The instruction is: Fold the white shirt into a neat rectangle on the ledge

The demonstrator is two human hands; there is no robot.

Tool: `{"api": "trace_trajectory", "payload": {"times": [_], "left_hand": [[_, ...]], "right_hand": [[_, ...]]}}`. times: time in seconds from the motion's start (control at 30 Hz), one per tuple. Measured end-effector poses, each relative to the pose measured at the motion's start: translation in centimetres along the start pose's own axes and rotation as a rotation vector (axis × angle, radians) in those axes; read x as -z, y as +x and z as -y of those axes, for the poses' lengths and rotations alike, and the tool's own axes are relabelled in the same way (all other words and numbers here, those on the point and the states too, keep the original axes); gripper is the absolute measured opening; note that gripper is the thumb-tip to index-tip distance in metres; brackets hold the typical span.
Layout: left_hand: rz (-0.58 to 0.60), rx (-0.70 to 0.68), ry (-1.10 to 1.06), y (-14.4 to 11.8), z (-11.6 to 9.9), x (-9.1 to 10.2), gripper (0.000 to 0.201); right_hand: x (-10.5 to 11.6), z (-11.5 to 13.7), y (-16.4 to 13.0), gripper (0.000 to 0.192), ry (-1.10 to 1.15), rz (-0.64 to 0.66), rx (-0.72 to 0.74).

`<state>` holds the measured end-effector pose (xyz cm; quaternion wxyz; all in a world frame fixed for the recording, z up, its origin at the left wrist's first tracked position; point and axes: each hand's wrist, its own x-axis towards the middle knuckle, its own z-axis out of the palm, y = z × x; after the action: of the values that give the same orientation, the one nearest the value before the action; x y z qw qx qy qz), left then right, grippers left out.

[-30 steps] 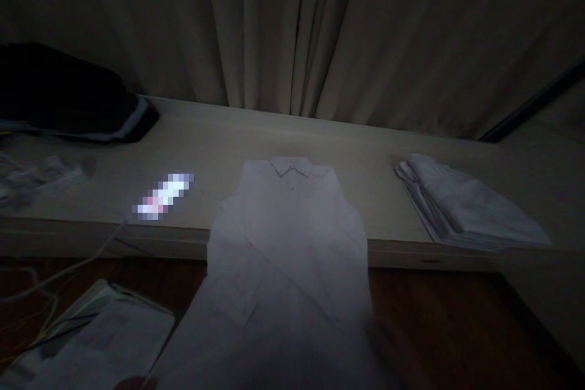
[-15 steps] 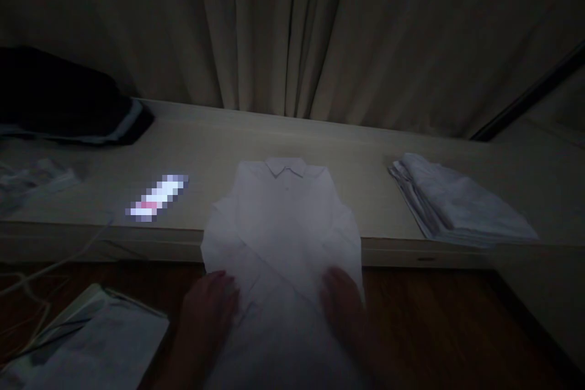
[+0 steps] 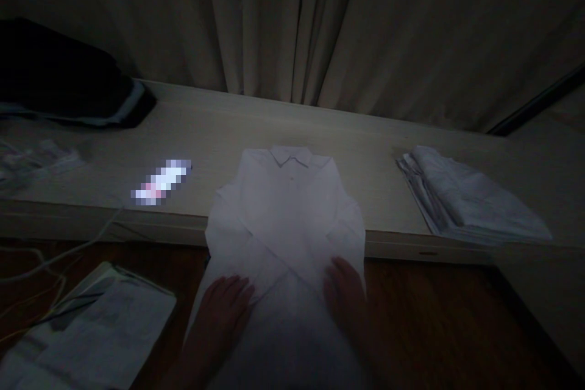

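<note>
Both hands, left (image 3: pixel 223 304) and right (image 3: pixel 345 292), lie spread flat on the shirt (image 3: pixel 286 219); its lower half overhangs the ledge (image 3: pixel 219 134) toward 6 o'clock and could slide off.

The room is dim. Pale pleated curtains (image 3: pixel 292 30) hang across the back, meeting the far edge of a long light wooden ledge (image 3: pixel 219 128). In front of its near edge lies dark reddish wood floor (image 3: pixel 457 323).

hands (image 3: pixel 226 304): 2 | white shirt (image 3: pixel 286 207): 1 | folded stack (image 3: pixel 470 204): 1 | curtain (image 3: pixel 292 24): 1
</note>
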<state>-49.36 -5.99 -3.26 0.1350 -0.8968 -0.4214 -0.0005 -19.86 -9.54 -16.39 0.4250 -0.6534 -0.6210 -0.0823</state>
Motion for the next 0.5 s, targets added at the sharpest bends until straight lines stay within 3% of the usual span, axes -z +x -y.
{"api": "trace_trajectory", "payload": {"times": [0.1,0.2,0.27,0.4,0.5], "left_hand": [[0.036,0.015,-0.084,-0.7,-0.5,0.9,0.032],[0.038,0.067,-0.207,-0.9,0.6,1.6,0.034],[0.003,0.236,-0.312,-0.5,2.7,2.0,0.037],[-0.024,0.760,-0.540,0.8,7.3,1.9,0.053],[0.085,0.865,-0.667,1.2,8.8,0.9,0.054]], "right_hand": [[-0.1,-0.2,-0.1,0.020,0.022,0.035,0.003],[-0.1,-0.3,-0.2,0.020,0.056,0.053,-0.003],[0.0,-0.4,-0.2,0.021,0.065,0.055,-0.004],[0.0,-0.2,-0.2,0.022,0.055,0.086,-0.029],[-0.2,0.0,-0.2,0.023,0.033,0.120,-0.040]]}}
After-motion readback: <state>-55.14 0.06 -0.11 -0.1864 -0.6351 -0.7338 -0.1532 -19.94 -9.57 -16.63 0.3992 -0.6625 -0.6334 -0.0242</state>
